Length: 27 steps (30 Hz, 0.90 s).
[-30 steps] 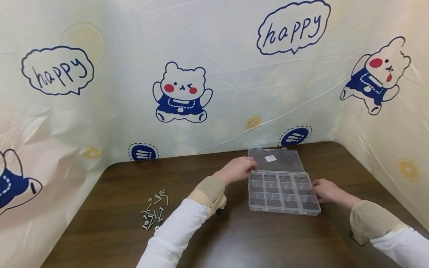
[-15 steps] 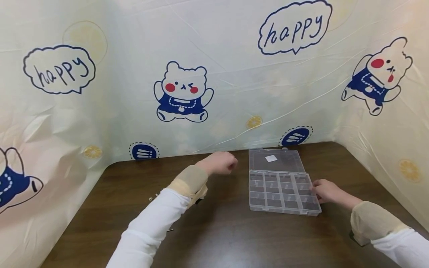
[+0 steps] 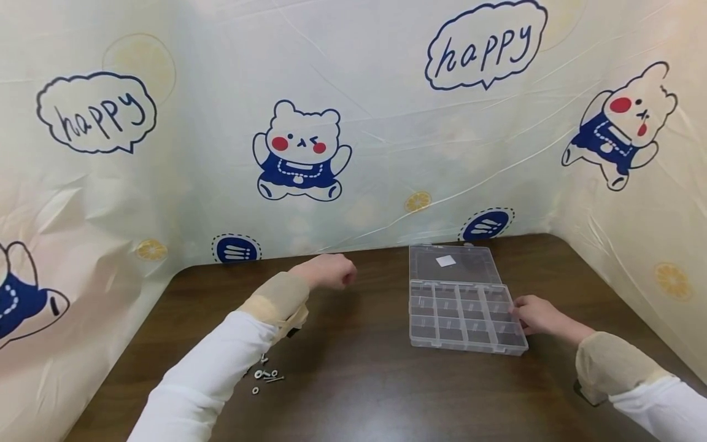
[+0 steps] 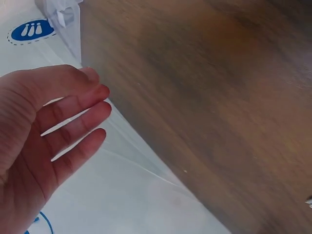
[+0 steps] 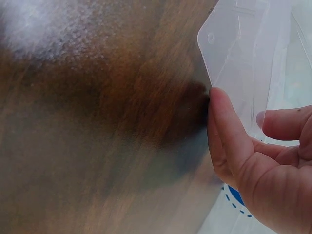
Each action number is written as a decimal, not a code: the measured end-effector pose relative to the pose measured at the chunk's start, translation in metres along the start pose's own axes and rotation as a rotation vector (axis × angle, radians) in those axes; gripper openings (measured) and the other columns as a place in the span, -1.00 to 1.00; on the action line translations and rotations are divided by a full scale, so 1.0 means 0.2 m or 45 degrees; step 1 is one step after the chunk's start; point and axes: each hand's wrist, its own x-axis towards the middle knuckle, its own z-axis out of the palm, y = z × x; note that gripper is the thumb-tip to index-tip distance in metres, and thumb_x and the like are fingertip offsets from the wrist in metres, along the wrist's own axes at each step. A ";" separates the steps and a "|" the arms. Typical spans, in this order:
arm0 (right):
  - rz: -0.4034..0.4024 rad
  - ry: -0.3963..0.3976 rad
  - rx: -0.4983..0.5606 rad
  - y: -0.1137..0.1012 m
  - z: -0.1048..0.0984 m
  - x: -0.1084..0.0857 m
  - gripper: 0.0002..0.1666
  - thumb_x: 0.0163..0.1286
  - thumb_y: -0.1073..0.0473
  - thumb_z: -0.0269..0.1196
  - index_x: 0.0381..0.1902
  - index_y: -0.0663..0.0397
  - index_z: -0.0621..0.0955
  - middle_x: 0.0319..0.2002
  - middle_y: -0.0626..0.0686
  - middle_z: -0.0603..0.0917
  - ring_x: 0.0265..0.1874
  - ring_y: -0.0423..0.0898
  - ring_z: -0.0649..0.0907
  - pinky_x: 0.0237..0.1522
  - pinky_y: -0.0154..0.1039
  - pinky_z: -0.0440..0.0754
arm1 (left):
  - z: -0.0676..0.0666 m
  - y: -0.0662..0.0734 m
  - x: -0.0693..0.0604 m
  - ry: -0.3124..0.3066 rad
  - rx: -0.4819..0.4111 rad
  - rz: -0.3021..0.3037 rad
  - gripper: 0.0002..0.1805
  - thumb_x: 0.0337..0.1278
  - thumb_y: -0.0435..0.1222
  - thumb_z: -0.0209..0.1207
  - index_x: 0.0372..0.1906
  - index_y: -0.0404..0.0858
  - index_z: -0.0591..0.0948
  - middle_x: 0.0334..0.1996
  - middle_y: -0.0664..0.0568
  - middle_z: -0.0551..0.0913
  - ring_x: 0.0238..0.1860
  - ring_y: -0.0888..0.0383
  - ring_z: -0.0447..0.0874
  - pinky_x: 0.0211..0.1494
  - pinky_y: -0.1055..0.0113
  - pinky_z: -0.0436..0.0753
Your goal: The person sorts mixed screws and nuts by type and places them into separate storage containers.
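One transparent twelve-compartment box (image 3: 469, 347), right hand (image 3: 544, 316) pinching its side; left hand (image 3: 326, 271) well apart, fingers loosely bent.

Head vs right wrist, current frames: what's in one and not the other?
Only head: left hand, loose metal hardware, white label, and the full compartment grid of the clear box.
Only right wrist: palm side of the right hand.
Both: right hand at the box's side, brown tabletop, patterned sheet.
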 end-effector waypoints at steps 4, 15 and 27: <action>-0.004 0.007 0.033 0.01 0.01 0.01 -0.60 0.33 0.34 -0.11 -0.09 0.72 0.32 -0.28 0.41 0.48 -0.33 0.07 0.56 -0.33 -0.10 0.61 | 0.03 -0.06 -0.08 -0.028 -0.034 -0.004 -0.90 0.02 -0.42 0.13 -0.35 -0.23 0.62 -0.46 0.12 0.55 -0.43 0.21 0.46 -0.32 0.31 0.49; -0.013 0.017 0.028 -0.03 0.01 -0.01 -0.60 0.32 0.34 -0.11 -0.09 0.72 0.33 -0.28 0.39 0.49 -0.34 0.05 0.57 -0.33 -0.11 0.61 | 0.10 -0.23 -0.33 0.091 -0.127 0.011 -0.88 -0.10 -0.48 0.14 -0.45 -0.20 0.59 -0.55 0.16 0.52 -0.51 0.27 0.42 -0.41 0.38 0.46; -0.007 0.024 0.013 -0.01 0.00 -0.01 -0.60 0.33 0.34 -0.10 -0.08 0.71 0.33 -0.27 0.39 0.49 -0.33 0.06 0.56 -0.32 -0.09 0.60 | 0.20 -0.35 -0.46 0.051 -0.266 -0.078 -0.89 -0.08 -0.50 0.15 -0.41 -0.26 0.60 -0.55 0.15 0.52 -0.50 0.27 0.43 -0.41 0.38 0.48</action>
